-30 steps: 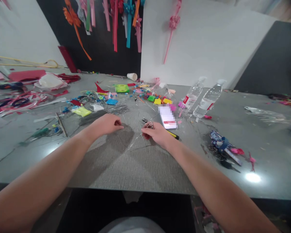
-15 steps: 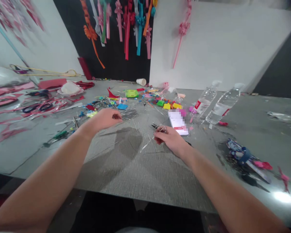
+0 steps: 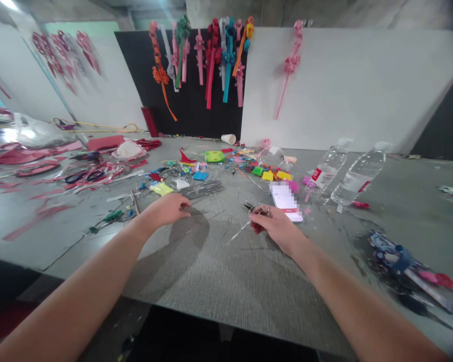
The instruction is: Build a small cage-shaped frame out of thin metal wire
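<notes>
My left hand (image 3: 172, 208) is closed in a pinch on the left side of the table. A thin dark wire (image 3: 202, 212) runs rightward from its fingertips. Just behind it lies a bundle of straight metal wires (image 3: 206, 189). My right hand (image 3: 268, 222) is closed around looped silvery wire (image 3: 263, 210), with one straight end slanting down to the left. Dark pointed tips of a tool (image 3: 248, 205) stick out past the same fingers; the rest of it is hidden by the hand. A phone (image 3: 285, 198) with a lit screen lies just behind my right hand.
Two clear plastic bottles (image 3: 357, 176) stand at the back right. Colourful small packets (image 3: 214, 156) and bits spread along the back. Scissors (image 3: 94, 175) and pink strips lie left. A folded patterned umbrella (image 3: 394, 256) is at the right. Ribbon decorations (image 3: 211, 65) hang behind.
The view has tilted up, showing more wall. My left hand has come nearer from the wire bundle, with a thin wire now at its fingertips. My right hand keeps its hold on the looped wire.
</notes>
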Demonstrator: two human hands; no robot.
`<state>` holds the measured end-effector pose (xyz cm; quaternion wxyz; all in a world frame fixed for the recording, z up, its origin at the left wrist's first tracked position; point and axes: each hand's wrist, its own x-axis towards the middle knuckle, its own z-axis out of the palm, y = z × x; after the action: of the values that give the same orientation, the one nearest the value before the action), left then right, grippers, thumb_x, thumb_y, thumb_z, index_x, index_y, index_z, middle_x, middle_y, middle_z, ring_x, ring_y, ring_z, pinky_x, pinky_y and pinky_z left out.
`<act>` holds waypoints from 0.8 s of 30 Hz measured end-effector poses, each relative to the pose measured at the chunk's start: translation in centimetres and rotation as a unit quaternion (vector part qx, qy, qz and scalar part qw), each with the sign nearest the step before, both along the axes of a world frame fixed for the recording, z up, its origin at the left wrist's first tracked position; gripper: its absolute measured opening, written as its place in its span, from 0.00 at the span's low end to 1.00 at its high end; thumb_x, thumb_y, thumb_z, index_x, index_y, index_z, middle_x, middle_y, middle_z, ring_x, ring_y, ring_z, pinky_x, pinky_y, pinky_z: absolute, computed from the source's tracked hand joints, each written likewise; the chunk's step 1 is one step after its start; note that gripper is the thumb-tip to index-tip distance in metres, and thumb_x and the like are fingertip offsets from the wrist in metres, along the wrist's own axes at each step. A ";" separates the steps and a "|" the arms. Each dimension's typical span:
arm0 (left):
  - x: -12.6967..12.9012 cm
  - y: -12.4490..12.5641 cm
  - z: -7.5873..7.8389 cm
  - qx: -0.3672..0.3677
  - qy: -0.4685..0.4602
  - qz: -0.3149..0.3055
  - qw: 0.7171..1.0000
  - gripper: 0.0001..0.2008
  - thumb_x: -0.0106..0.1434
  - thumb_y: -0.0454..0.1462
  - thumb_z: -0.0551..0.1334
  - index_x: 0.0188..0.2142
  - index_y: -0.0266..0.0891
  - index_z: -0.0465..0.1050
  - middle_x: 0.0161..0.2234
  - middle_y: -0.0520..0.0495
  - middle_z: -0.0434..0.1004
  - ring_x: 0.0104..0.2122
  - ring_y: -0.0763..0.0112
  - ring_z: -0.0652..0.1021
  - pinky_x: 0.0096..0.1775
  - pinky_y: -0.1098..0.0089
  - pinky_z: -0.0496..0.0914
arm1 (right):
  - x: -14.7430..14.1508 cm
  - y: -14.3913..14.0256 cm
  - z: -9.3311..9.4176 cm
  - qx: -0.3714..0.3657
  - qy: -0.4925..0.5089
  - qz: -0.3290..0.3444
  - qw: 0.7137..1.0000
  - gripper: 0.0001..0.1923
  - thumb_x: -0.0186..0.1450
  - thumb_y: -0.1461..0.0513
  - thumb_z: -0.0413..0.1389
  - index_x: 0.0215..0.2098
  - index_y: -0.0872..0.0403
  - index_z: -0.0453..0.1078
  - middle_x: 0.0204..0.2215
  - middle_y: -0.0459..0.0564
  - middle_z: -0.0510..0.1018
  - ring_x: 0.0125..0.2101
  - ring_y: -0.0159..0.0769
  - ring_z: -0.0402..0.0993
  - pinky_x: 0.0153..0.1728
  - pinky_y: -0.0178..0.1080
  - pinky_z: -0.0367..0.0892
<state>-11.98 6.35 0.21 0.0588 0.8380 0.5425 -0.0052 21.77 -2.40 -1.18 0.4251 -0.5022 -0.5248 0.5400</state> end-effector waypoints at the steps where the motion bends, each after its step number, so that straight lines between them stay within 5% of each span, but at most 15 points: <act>1: 0.2 -0.2 -0.1 0.001 -0.001 -0.007 1.000 0.14 0.63 0.43 0.64 0.44 0.42 0.83 0.44 0.40 0.85 0.42 0.59 0.82 0.44 0.65 0.71 | 0.0 -0.1 0.0 0.001 -0.002 0.000 1.000 0.08 0.61 0.57 0.63 0.30 0.51 0.71 0.25 0.46 0.76 0.26 0.34 0.72 0.32 0.41 0.67; 7: 0.9 -1.8 -0.4 0.027 0.031 -0.024 0.999 0.11 0.66 0.37 0.58 0.32 0.40 0.80 0.37 0.40 0.83 0.38 0.57 0.81 0.39 0.62 0.70 | -0.3 -0.4 0.6 0.003 -0.015 -0.013 1.000 0.08 0.60 0.57 0.63 0.29 0.51 0.71 0.24 0.47 0.76 0.26 0.34 0.72 0.32 0.40 0.66; 17: 0.7 -2.0 -1.3 0.065 0.041 -0.074 0.994 0.12 0.68 0.37 0.51 0.37 0.37 0.73 0.39 0.35 0.79 0.39 0.53 0.80 0.40 0.59 0.70 | 1.5 0.4 1.6 0.008 0.034 -0.051 0.998 0.11 0.57 0.55 0.65 0.29 0.53 0.72 0.24 0.46 0.76 0.26 0.34 0.72 0.32 0.40 0.66; 21: -0.1 -1.1 -0.8 0.054 -0.107 -0.034 0.992 0.10 0.69 0.41 0.53 0.36 0.41 0.69 0.32 0.44 0.78 0.31 0.62 0.76 0.35 0.64 0.68 | 3.0 0.8 2.9 0.016 0.069 -0.082 0.994 0.12 0.56 0.56 0.67 0.28 0.52 0.70 0.24 0.46 0.76 0.26 0.33 0.72 0.33 0.40 0.67; 24: -0.2 -0.7 -0.4 0.028 -0.258 0.026 0.965 0.11 0.68 0.45 0.55 0.37 0.41 0.69 0.31 0.47 0.76 0.27 0.67 0.74 0.31 0.67 0.68 | 3.6 1.0 3.2 0.024 0.091 -0.091 0.991 0.13 0.55 0.55 0.68 0.27 0.52 0.70 0.23 0.45 0.75 0.25 0.33 0.71 0.31 0.39 0.66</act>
<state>-12.18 5.67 -0.15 0.1729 0.7978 0.5308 0.2278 25.32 -1.39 2.04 0.5305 -0.4862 -0.4491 0.5296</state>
